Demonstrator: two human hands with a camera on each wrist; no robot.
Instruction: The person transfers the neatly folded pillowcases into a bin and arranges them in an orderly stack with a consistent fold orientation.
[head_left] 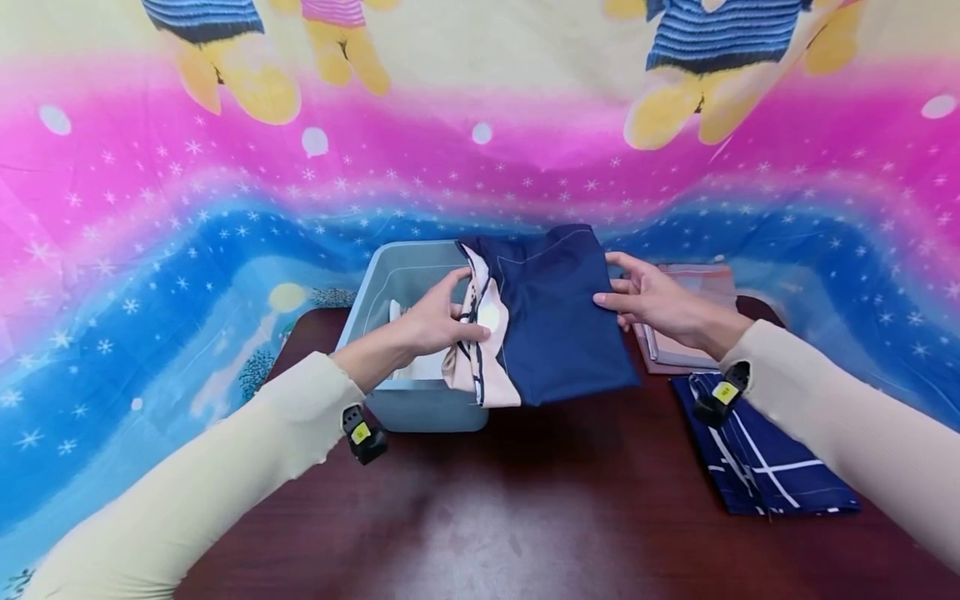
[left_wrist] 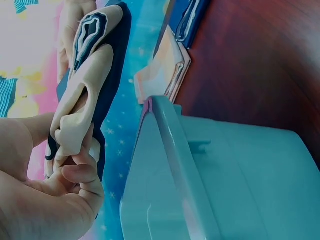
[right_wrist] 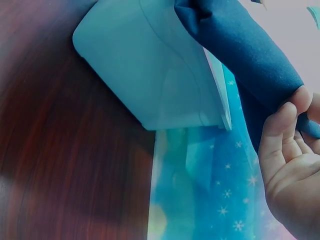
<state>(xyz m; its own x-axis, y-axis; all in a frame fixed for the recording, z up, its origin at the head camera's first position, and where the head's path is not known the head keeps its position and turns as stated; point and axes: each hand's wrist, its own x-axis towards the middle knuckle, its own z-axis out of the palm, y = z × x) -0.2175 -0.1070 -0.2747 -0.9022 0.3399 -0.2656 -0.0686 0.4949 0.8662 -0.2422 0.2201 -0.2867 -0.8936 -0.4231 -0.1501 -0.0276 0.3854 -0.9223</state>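
A folded navy cloth [head_left: 566, 329] with pale pink, layered edges is held up between both hands, over the right side of a grey-blue plastic bin [head_left: 427, 408]. My left hand [head_left: 438, 321] grips its pink side edge, thumb in front; in the left wrist view the rolled layers [left_wrist: 90, 65] show above the fingers. At the opposite edge, my right hand [head_left: 654, 302] pinches the navy fabric, as the right wrist view of the cloth [right_wrist: 250, 45] also shows. Some white material [head_left: 423, 367] lies inside the bin, largely hidden by the left hand and cloth.
On the dark red-brown table [head_left: 480, 517], a folded pinkish cloth [head_left: 708, 279] lies at the back right, partly behind the right hand. Nearer sits a folded navy cloth with white lines [head_left: 787, 471], under the right forearm. A colourful printed curtain [head_left: 480, 175] hangs behind the table.
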